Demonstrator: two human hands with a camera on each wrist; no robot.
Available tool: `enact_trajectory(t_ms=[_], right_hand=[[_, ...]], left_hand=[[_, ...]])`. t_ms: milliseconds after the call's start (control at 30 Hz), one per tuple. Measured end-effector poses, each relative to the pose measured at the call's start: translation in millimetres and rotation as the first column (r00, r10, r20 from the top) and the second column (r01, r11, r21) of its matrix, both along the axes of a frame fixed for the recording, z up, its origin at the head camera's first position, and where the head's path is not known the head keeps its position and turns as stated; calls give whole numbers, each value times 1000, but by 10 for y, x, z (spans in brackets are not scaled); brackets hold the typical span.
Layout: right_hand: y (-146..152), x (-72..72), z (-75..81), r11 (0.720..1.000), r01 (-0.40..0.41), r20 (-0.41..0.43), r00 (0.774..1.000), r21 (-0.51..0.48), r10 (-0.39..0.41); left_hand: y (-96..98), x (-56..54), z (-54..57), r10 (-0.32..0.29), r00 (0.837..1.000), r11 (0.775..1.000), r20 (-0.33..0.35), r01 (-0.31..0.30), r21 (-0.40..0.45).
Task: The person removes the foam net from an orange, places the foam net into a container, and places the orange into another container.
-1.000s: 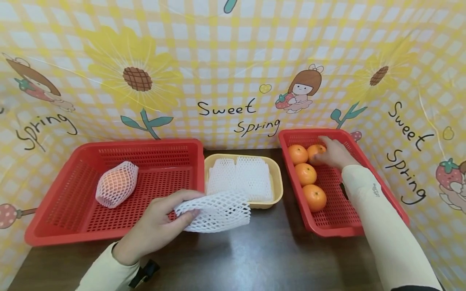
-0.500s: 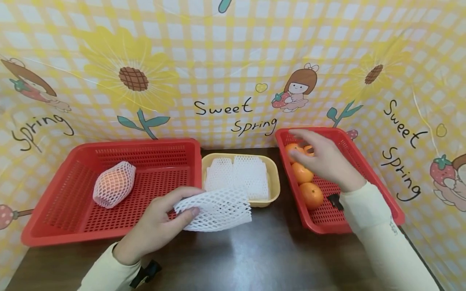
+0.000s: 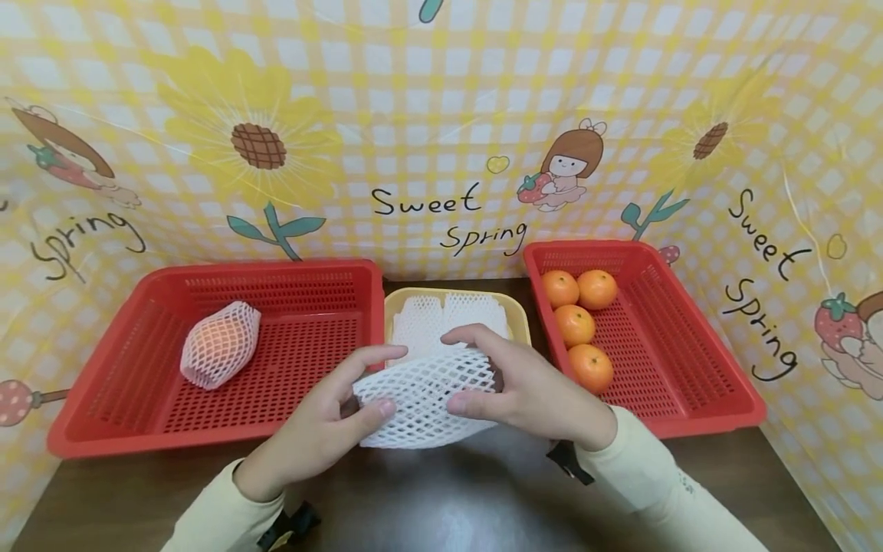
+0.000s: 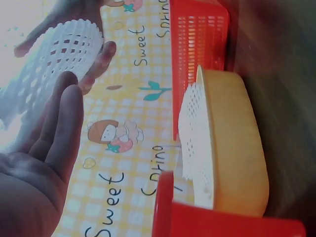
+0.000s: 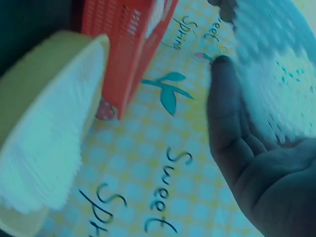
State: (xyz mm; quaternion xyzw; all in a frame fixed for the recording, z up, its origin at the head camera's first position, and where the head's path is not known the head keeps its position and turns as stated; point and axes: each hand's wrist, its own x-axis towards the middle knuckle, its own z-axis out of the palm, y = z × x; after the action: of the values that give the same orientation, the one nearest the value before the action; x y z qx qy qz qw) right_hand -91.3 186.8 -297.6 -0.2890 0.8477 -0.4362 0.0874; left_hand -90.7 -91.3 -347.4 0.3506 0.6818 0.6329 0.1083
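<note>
Between both hands, in front of the yellow tray, is a white foam fruit net. My left hand holds its left end, thumb on the near face and fingers behind. At the right end my right hand grips it, thumb in front, index finger over the top edge. No fruit shows through the mesh. The left wrist view has the net spread over the fingers. In the right wrist view it rests against the right palm and fingers.
A red basket at left holds one orange fruit in a foam net. More nets lie in the yellow tray. Several oranges sit along the left side of the right red basket. A patterned cloth rises behind.
My right hand has left the oranges in the right basket and come left to the net, carrying no fruit. My left hand and the net have shifted slightly right.
</note>
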Motion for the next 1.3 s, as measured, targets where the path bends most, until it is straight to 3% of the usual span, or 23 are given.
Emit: enact_trajectory(t_ms=[233,400,567,633,767,933,1033,1133,1233,1300], right_hand=[[-104,44,-165,991,131,-32,991,-26,-132],[-123,69,-212,979,202,-111,973,-9,-202],[-113,64,-240,975,221,-198,955,-19,-220],[-87,61,-236,979,203,-208,957,-21,-203],[-1,69,-227,991,131,-153,979,-21,-133],[104,109,-272,997,33,-46,998,-65,-36],[122,150,-332,995,-24,34,999,-94,28],[100,188,-401,993,-107,77,991,-55,111],[59,223,-453,987,-157,97,983,-19,158],[24,246,-482,989,-140,112,983,-55,146]], left_hand=[[57,14,-30,-115,989,991,92,108,77],[83,26,-29,-115,987,991,109,106,84],[100,46,-25,-94,989,995,118,89,51],[99,55,-22,-78,989,997,123,76,21],[83,62,-10,-53,991,998,120,55,-19],[78,41,10,-27,996,998,87,22,67],[93,20,18,67,998,990,4,-67,128],[116,17,21,164,985,975,-46,-154,162],[136,29,7,213,975,970,-63,-204,130],[153,43,-10,212,976,975,-56,-207,78]])
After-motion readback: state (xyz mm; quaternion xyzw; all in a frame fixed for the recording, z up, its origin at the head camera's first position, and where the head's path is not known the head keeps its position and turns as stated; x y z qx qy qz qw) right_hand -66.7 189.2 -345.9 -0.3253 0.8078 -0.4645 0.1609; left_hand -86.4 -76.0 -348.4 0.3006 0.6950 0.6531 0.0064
